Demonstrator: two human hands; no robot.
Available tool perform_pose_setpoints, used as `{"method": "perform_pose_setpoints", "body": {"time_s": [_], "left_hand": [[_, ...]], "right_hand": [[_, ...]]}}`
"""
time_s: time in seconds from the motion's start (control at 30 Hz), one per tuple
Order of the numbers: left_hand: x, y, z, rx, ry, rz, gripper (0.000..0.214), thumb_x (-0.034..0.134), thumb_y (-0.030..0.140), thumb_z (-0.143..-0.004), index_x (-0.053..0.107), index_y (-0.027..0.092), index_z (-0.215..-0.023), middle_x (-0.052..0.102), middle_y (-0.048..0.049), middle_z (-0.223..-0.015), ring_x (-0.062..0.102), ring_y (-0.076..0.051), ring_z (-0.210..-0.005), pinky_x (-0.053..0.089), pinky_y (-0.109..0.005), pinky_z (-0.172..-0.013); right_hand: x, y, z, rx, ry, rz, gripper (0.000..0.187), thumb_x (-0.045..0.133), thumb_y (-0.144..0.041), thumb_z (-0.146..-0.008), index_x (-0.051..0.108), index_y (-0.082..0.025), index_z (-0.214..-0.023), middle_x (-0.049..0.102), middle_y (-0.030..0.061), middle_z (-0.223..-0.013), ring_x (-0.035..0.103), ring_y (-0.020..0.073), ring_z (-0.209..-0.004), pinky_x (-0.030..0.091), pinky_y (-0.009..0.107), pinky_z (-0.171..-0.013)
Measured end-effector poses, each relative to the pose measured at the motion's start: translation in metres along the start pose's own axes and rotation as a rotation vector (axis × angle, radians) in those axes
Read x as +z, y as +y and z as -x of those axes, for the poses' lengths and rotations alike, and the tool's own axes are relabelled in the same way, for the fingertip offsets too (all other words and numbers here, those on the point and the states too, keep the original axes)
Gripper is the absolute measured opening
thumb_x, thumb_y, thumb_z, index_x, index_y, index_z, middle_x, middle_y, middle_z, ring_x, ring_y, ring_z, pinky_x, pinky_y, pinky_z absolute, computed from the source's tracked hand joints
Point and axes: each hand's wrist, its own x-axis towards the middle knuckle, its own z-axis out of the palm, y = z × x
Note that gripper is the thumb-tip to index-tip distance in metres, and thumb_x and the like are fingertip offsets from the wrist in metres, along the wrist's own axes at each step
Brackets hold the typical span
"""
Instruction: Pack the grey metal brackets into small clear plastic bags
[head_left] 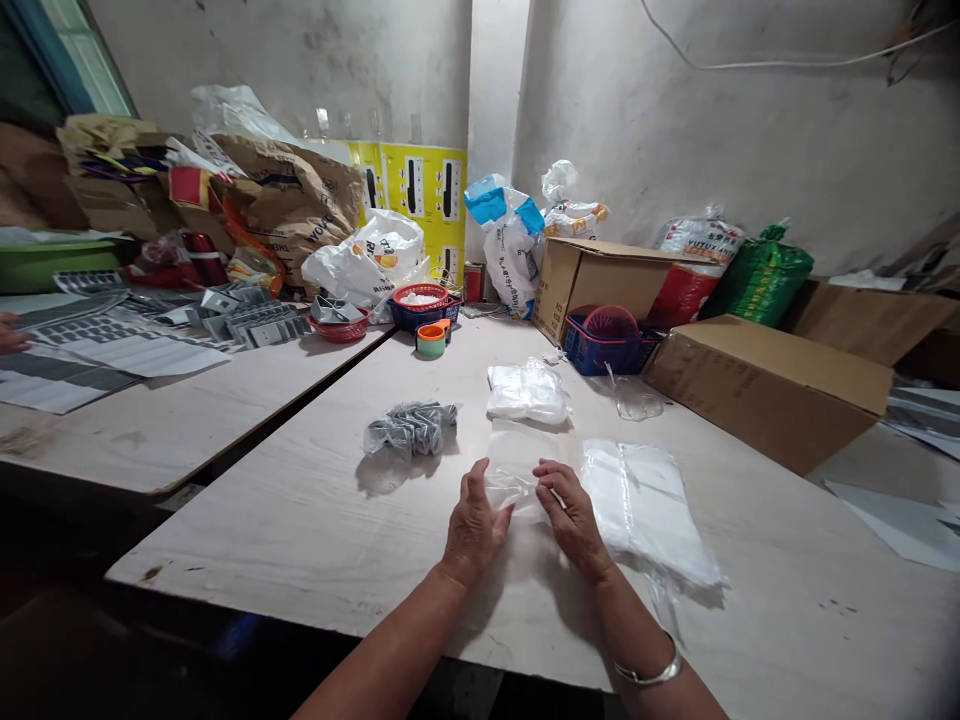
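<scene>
Between my two hands is a thin clear plastic bag (pixel 517 487), held just above the table. My left hand (pixel 478 525) grips its left side, thumb and fingers curved around the edge. The fingers of my right hand (pixel 566 510) pinch its right side. A clear bag of folded grey pieces (pixel 412 430) lies to the left of my hands. Beyond them sits a small pack of clear plastic bags (pixel 528 392). To the right of my right hand lies a larger stack of clear bags (pixel 645 505).
Cardboard boxes (pixel 772 385) and a blue basket (pixel 611 345) stand at the right back. A tape roll (pixel 431 340) and a red basket (pixel 339 325) are further left. Grey cards (pixel 262 320) cover the left table, where another person's hand (pixel 10 333) shows.
</scene>
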Motion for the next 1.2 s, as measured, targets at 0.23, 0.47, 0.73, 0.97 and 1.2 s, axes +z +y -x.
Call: {"method": "perform_pose_setpoints", "body": {"time_s": [0.23, 0.47, 0.73, 0.97, 1.2], "left_hand": [[-0.008, -0.007, -0.005, 0.173, 0.043, -0.422, 0.023, 0.054, 0.029, -0.078, 0.063, 0.026, -0.099, 0.046, -0.0067, -0.102, 0.051, -0.015, -0.067, 0.044, -0.028, -0.067], [-0.005, -0.006, -0.004, 0.190, 0.040, -0.429, 0.020, 0.054, 0.032, -0.079, 0.066, 0.028, -0.095, 0.047, -0.0061, -0.100, 0.051, -0.014, -0.065, 0.043, -0.026, -0.066], [-0.007, -0.008, -0.008, 0.246, 0.106, -0.636, 0.025, 0.045, 0.032, -0.086, 0.066, 0.022, -0.094, 0.047, -0.0077, -0.095, 0.053, -0.015, -0.068, 0.045, -0.027, -0.064], [-0.005, -0.014, -0.007, 0.315, 0.115, -0.677, 0.026, 0.043, 0.029, -0.088, 0.065, 0.017, -0.097, 0.046, -0.0070, -0.093, 0.054, -0.014, -0.073, 0.048, -0.026, -0.066], [-0.006, -0.014, -0.008, 0.340, 0.104, -0.616, 0.026, 0.043, 0.027, -0.089, 0.064, 0.015, -0.099, 0.044, -0.0072, -0.092, 0.054, -0.013, -0.074, 0.050, -0.026, -0.068]], "right_hand": [[0.001, -0.005, 0.002, -0.115, -0.080, 0.166, 0.004, 0.054, -0.026, -0.083, 0.056, -0.024, -0.079, 0.054, 0.0065, -0.103, 0.046, 0.0227, -0.111, 0.038, 0.041, -0.095], [0.013, 0.001, 0.010, -0.218, 0.011, 0.465, 0.033, 0.060, -0.026, -0.072, 0.045, -0.023, -0.101, 0.054, 0.0077, -0.097, 0.047, 0.0280, -0.108, 0.039, 0.047, -0.090], [0.010, -0.002, 0.009, -0.295, 0.042, 0.716, 0.041, 0.047, -0.006, -0.065, 0.047, -0.018, -0.104, 0.053, 0.0100, -0.105, 0.042, 0.0284, -0.115, 0.035, 0.048, -0.095], [0.012, -0.001, 0.009, -0.370, 0.147, 0.799, 0.022, 0.047, -0.010, -0.079, 0.050, -0.015, -0.100, 0.057, 0.0100, -0.097, 0.050, 0.0234, -0.097, 0.043, 0.041, -0.082], [0.018, -0.006, 0.010, -0.570, 0.049, 0.822, 0.020, 0.045, 0.000, -0.079, 0.053, -0.018, -0.084, 0.054, 0.0088, -0.106, 0.049, 0.0204, -0.108, 0.041, 0.038, -0.087]]}}
